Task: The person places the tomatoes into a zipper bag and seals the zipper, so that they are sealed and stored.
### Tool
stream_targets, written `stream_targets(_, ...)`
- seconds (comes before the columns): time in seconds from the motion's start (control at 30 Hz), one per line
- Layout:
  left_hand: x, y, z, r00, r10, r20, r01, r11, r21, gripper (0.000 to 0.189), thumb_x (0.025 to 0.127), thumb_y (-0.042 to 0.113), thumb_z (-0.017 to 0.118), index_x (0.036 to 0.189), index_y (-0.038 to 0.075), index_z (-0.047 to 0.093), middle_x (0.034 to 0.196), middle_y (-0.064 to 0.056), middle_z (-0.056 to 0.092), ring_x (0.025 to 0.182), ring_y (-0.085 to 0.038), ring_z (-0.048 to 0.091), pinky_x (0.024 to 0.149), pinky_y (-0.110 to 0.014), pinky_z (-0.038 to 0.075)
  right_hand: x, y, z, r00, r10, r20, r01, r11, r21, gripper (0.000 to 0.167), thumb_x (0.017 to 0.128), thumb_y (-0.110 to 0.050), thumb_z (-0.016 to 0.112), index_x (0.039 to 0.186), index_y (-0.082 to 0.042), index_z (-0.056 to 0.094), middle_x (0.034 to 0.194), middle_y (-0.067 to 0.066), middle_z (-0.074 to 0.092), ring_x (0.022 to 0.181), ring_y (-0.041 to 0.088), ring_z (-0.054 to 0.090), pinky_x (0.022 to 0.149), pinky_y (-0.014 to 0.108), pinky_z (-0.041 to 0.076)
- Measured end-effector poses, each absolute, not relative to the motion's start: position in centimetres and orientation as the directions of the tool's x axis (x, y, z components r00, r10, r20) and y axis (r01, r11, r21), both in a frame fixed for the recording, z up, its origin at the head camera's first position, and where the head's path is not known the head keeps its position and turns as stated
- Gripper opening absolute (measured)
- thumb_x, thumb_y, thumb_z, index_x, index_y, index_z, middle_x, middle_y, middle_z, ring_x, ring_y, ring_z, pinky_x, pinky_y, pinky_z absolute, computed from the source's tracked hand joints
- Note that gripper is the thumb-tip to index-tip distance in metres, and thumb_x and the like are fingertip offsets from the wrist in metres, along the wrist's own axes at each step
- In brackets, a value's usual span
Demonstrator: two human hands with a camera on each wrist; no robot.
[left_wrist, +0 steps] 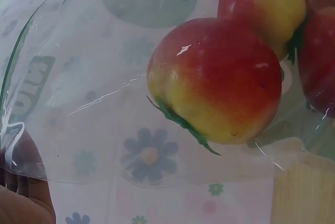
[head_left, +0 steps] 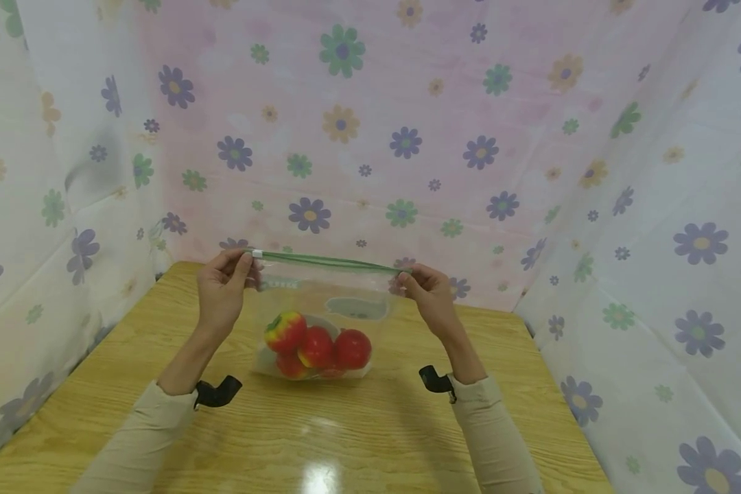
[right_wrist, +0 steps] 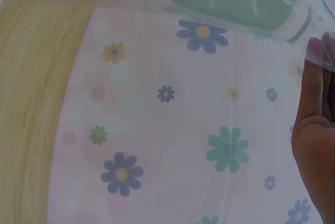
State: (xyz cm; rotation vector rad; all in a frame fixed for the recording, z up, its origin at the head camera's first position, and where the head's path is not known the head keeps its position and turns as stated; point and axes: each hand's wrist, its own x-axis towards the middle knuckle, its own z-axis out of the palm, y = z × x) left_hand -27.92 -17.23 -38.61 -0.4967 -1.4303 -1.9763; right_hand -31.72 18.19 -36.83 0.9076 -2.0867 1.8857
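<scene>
A clear zip bag with a green zipper strip is stretched upright between my two hands. My left hand pinches its top left corner, beside the white slider. At the top right corner, the thumb and fingers of my right hand pinch the strip's other end. Several red and yellow tomatoes lie bunched low inside the bag; one tomato shows a green calyx in the left wrist view. Whether the bag's bottom touches the tabletop, I cannot tell.
Beneath the bag is a wood-grain table. A flower-printed curtain encloses its back and both sides. Black wrist-worn pieces, one on the left and one on the right, jut inward from the sleeves.
</scene>
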Motion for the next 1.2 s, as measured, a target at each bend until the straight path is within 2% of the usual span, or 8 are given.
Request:
stream_targets(0.17, -27.9, -17.1, -38.5, -0.736, -0.289, 0.613, 0.67, -0.182, 0.719, 0.015, 0.101, 0.004, 0.061, 0.104, -0.01, 0.067, 0.078, 0.0, 0.07, 0.06, -0.009, 0.064, 0.055, -0.019, 0.056, -31.7, 17.6, -36.9, -0.77, -0.249, 0.587, -0.591, -0.067, -0.804, 0.021, 0.105, -0.008, 0.057, 0.102, 0.011, 0.064, 0.078, -0.002, 0.069, 0.064, 0.009, 0.068, 0.064, 0.029, 0.063)
stream_targets(0.3, -27.9, -16.9, -38.4, -0.748, -0.297, 0.593, 0.655, -0.188, 0.732, 0.015, 0.1, 0.004, 0.062, 0.103, -0.01, 0.068, 0.077, 0.001, 0.07, 0.06, -0.009, 0.064, 0.056, -0.019, 0.056, -31.7, 17.3, -36.9, -0.768, -0.185, 0.613, -0.613, -0.066, -0.787, 0.024, 0.104, -0.006, 0.058, 0.109, 0.017, 0.062, 0.075, -0.002, 0.068, 0.059, 0.008, 0.065, 0.057, 0.026, 0.061)
stream_targets(0.43, -27.9, -16.9, -38.3, -0.759, -0.304, 0.576, 0.64, -0.179, 0.747, 0.014, 0.101, 0.004, 0.061, 0.103, -0.009, 0.068, 0.077, 0.002, 0.07, 0.062, -0.007, 0.065, 0.057, -0.017, 0.056, -31.8, 17.4, -37.0, -0.771, -0.149, 0.619, -0.619, -0.055, -0.784, 0.022, 0.102, -0.004, 0.06, 0.103, 0.017, 0.065, 0.076, -0.002, 0.072, 0.059, 0.008, 0.068, 0.059, 0.027, 0.062)
stream_targets(0.57, -27.9, -16.9, -38.3, -0.763, -0.307, 0.569, 0.63, -0.157, 0.761, 0.016, 0.101, 0.004, 0.061, 0.104, -0.01, 0.068, 0.079, 0.003, 0.07, 0.066, -0.006, 0.067, 0.059, -0.017, 0.057, -32.0, 17.7, -37.1, -0.781, -0.127, 0.611, -0.615, -0.01, -0.788, 0.024, 0.101, -0.006, 0.062, 0.097, 0.018, 0.068, 0.079, 0.004, 0.075, 0.063, 0.01, 0.071, 0.063, 0.027, 0.063)
stream_targets(0.73, -27.9, -16.8, -38.3, -0.768, -0.287, 0.572, 0.627, -0.157, 0.763, 0.015, 0.101, 0.004, 0.061, 0.104, -0.008, 0.068, 0.078, 0.003, 0.071, 0.065, -0.007, 0.067, 0.058, -0.018, 0.058, -31.9, 18.2, -36.9, -0.786, -0.141, 0.602, -0.61, 0.019, -0.792, 0.026, 0.102, -0.006, 0.061, 0.099, 0.019, 0.068, 0.084, 0.009, 0.077, 0.069, 0.009, 0.073, 0.068, 0.028, 0.063)
stream_targets(0.93, -27.8, -16.8, -38.0, -0.78, -0.275, 0.562, 0.617, -0.191, 0.763, 0.012, 0.101, 0.005, 0.062, 0.104, -0.004, 0.069, 0.078, 0.0, 0.072, 0.063, -0.007, 0.067, 0.057, -0.018, 0.057, -31.7, 18.4, -36.6, -0.795, -0.17, 0.582, -0.593, 0.016, -0.805, 0.027, 0.103, -0.008, 0.06, 0.101, 0.018, 0.066, 0.085, 0.001, 0.076, 0.07, 0.009, 0.071, 0.071, 0.027, 0.063)
stream_targets(1.07, -27.7, -16.8, -37.9, -0.78, -0.279, 0.56, 0.618, -0.204, 0.759, 0.011, 0.101, 0.004, 0.062, 0.104, -0.002, 0.07, 0.079, -0.001, 0.073, 0.062, -0.008, 0.067, 0.057, -0.018, 0.057, -31.5, 18.2, -36.3, -0.803, -0.171, 0.571, -0.584, 0.033, -0.811, 0.023, 0.102, -0.008, 0.063, 0.102, 0.015, 0.066, 0.087, 0.007, 0.075, 0.071, 0.011, 0.071, 0.073, 0.029, 0.063)
stream_targets(1.2, -27.8, -16.7, -37.9, -0.774, -0.272, 0.571, 0.627, -0.202, 0.753, 0.012, 0.101, 0.002, 0.061, 0.104, -0.005, 0.069, 0.079, 0.0, 0.072, 0.062, -0.009, 0.067, 0.057, -0.019, 0.058, -31.4, 17.8, -35.6, -0.796, -0.13, 0.591, -0.604, 0.108, -0.79, 0.019, 0.1, -0.007, 0.066, 0.106, 0.01, 0.069, 0.094, 0.015, 0.073, 0.08, 0.011, 0.07, 0.078, 0.027, 0.062)
